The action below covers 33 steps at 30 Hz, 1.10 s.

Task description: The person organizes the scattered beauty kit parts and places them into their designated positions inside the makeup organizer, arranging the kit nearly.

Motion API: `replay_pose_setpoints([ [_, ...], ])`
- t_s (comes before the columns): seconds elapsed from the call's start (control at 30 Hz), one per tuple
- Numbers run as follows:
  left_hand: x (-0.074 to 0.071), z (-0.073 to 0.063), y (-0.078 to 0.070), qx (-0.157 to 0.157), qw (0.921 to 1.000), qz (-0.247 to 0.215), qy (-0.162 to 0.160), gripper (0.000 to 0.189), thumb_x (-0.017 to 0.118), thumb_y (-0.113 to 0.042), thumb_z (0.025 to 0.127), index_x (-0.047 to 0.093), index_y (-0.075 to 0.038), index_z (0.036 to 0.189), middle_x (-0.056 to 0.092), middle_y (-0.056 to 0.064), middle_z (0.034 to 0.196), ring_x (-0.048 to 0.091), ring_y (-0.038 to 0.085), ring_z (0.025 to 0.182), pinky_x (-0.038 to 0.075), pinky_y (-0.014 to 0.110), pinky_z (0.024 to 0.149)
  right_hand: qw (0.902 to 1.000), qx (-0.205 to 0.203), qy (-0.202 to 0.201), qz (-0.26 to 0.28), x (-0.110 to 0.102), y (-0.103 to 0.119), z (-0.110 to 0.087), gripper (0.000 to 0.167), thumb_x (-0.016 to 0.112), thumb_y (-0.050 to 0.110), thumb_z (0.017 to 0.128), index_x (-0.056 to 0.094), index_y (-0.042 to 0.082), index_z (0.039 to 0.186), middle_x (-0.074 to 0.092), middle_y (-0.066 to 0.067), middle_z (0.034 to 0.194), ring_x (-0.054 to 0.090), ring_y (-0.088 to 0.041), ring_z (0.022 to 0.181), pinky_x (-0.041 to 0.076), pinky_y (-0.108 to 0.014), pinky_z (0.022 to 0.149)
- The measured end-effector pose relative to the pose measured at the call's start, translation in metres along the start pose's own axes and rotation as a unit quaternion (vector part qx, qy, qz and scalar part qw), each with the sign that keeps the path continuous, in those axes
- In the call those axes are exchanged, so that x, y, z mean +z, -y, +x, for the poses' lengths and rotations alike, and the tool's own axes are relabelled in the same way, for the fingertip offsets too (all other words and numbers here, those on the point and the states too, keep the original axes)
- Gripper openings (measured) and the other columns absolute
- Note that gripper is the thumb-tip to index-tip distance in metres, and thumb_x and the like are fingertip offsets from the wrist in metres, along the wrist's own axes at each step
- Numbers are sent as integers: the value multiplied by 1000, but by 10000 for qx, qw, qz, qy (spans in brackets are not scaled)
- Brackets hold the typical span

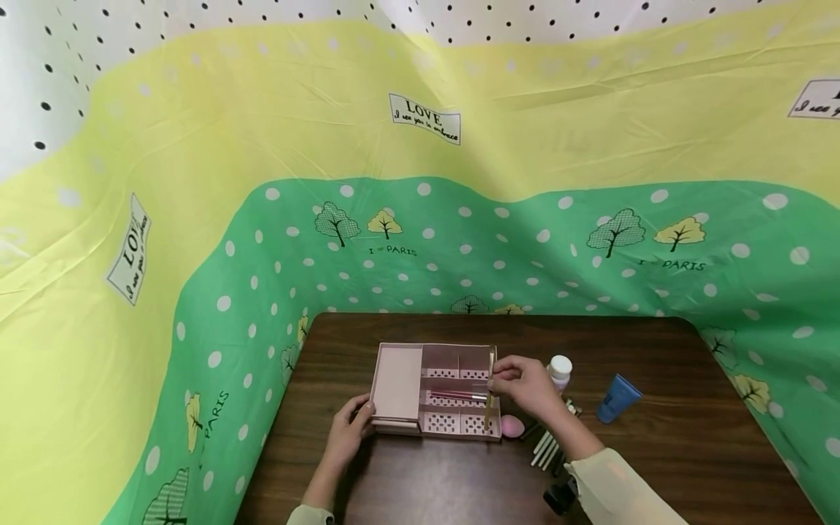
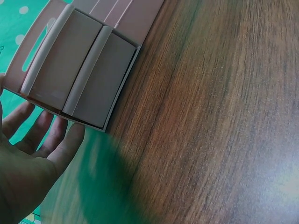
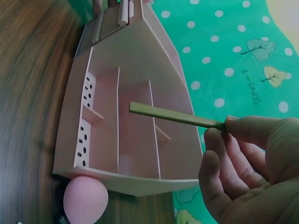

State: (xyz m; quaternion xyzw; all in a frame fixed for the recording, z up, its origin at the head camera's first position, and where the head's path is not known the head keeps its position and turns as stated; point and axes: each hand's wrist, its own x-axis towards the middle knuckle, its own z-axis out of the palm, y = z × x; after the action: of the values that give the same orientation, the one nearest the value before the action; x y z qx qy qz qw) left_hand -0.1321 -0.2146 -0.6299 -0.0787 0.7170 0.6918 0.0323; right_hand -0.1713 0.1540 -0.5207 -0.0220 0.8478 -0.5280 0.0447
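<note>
A pink makeup organizer (image 1: 398, 379) has a flat-topped section on its left and partitioned compartments on its right. At its left front corner my left hand (image 1: 350, 430) holds the side, with the fingertips (image 2: 74, 133) along the edge beside two drawers (image 2: 100, 77). Above the right-hand compartments, my right hand (image 1: 525, 383) pinches one end of a slim, flat gold-coloured stick (image 3: 175, 115) between thumb and fingers. The stick's exact kind cannot be told. Thin pink-handled brushes (image 1: 456, 396) lie in the middle compartment.
A pink makeup sponge (image 1: 512, 426) sits against the organizer's right front corner. Beyond my right forearm stand a white bottle (image 1: 561, 367) and a blue tube (image 1: 617, 399). Several pale sticks (image 1: 545, 450) and a black item (image 1: 560, 497) lie nearer. A patterned curtain (image 1: 394, 255) surrounds the table.
</note>
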Motion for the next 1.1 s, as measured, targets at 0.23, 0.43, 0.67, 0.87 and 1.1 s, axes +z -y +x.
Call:
replay_pose_setpoints([
  [0.23,1,0,1,2,10000,-10,17,46,61,-28,105,58,2,139,65,14,115,66,17,101,60,48,91,10000,71,15,35,10,3,9,21,80,12,87,74,1,104,77,-6,89,71,-17,75,59,-32,66],
  [0.43,1,1,0,19,10000,-38,-27,46,63,-28,104,59,3,137,65,15,114,67,16,100,61,44,89,9998,100,34,148,23,11,13,17,80,10,86,74,4,101,75,-7,88,71,-25,76,58,-33,64],
  [0.67,0,1,2,31,10000,-24,-46,45,63,-29,104,59,2,137,64,14,113,67,16,99,61,41,88,9997,17,139,211,39,24,16,18,81,12,86,74,5,102,74,-5,90,68,-16,77,57,-33,68],
  [0.87,0,1,3,55,10000,-8,-15,45,62,-28,105,59,3,137,65,14,114,67,17,99,61,44,88,9999,32,37,104,55,25,20,17,83,12,84,74,9,99,74,-3,89,65,-14,75,54,-30,63],
  [1.1,1,1,-3,13,9999,40,-116,44,65,-29,102,62,1,134,65,15,113,66,16,98,61,43,87,9969,178,44,766,72,29,25,18,81,5,85,73,3,101,75,-7,87,68,-18,66,60,-37,59],
])
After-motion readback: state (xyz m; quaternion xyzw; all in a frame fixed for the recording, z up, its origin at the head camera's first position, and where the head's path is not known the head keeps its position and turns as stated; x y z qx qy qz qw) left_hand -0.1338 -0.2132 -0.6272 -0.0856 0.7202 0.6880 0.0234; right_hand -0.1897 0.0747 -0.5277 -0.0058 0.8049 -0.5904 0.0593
